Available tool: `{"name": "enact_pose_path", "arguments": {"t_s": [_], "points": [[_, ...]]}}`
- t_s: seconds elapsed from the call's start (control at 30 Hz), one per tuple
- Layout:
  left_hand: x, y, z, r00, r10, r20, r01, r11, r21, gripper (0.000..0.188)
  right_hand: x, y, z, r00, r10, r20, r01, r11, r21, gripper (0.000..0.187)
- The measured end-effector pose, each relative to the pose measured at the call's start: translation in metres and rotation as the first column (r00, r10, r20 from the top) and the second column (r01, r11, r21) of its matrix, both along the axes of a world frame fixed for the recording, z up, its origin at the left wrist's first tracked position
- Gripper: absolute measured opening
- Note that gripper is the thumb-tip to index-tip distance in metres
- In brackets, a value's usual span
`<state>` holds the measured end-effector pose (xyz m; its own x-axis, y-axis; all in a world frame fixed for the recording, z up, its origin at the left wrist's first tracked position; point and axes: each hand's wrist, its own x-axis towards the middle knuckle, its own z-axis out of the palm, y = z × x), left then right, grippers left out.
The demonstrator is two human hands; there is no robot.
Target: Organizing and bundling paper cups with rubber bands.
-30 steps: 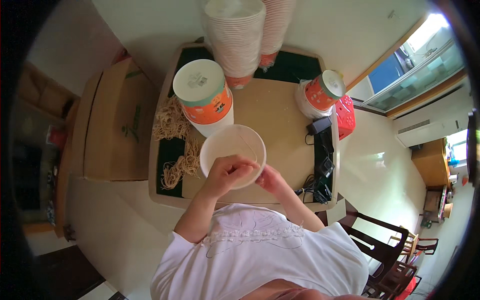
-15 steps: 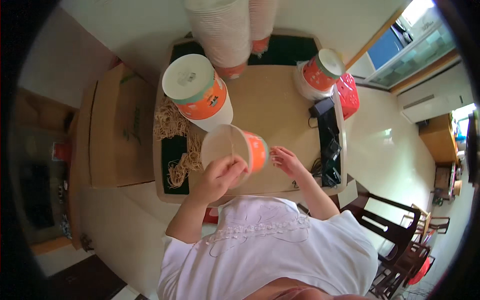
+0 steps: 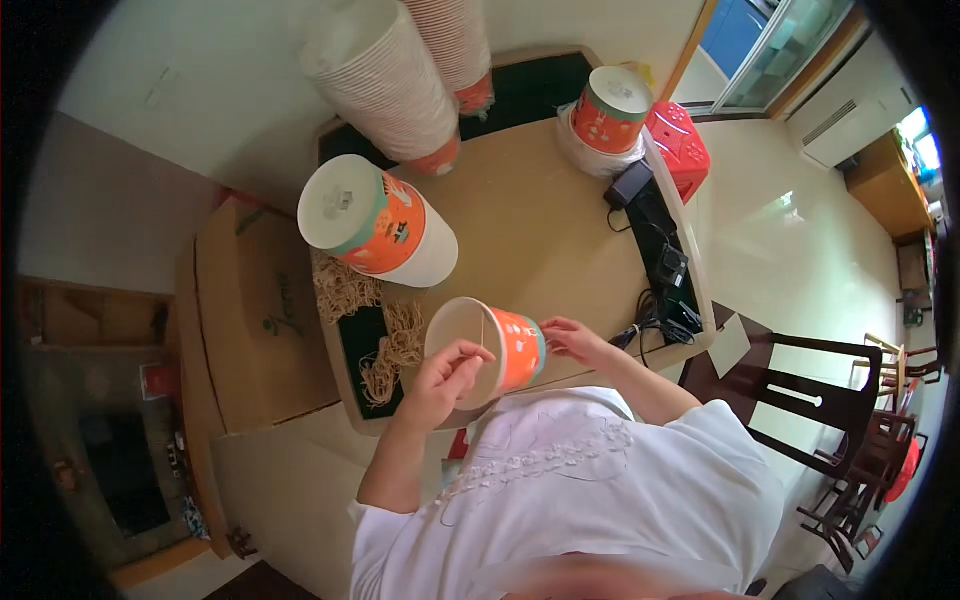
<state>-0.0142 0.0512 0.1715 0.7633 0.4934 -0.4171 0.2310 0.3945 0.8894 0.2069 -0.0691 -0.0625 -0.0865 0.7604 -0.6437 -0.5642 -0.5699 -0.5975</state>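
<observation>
- The right hand point(image 3: 577, 342) was at the rim a second ago, then stood clear of the base half a second ago; its fingers now reach back to that base, at or just beside it.
- The white-lined round paper tub with an orange printed band and blue-green base point(image 3: 520, 350) has tipped from mouth-up onto its side: its mouth faces the person's left, its base the right hand. It is held above the near edge of the tan rectangular surface point(image 3: 540, 230).
- The left hand point(image 3: 445, 385) stays at the mouth. Its thumb and fingertips are together, seemingly clamped on the near part of the rim, where a thin pale strand point(image 3: 484, 325) crosses the opening.
- Whether that strand is pinched too, or merely lies against the fingertips, is hard to tell. The right fingers look slightly bent; I cannot tell whether they grip.
- For the work in hand, this likely means the tub gets a second support from its base end, while the left hand minds the rim and strand.
- The upturned stack of white paper tubs with an orange band point(image 3: 390, 230) and the loose bundles of tan string point(image 3: 405, 325) remain left of centre on the surface; their shift in view comes from the head turning.
</observation>
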Motion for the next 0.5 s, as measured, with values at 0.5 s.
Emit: {"name": "enact_pose_path", "arguments": {"t_s": [0.5], "points": [[0.015, 0.006, 0.002, 0.977, -0.067, 0.203, 0.038, 0.989, 0.143, 0.017, 0.016, 0.012, 0.025, 0.936, 0.168, -0.310, -0.057, 0.940, 0.336, 0.020]]}}
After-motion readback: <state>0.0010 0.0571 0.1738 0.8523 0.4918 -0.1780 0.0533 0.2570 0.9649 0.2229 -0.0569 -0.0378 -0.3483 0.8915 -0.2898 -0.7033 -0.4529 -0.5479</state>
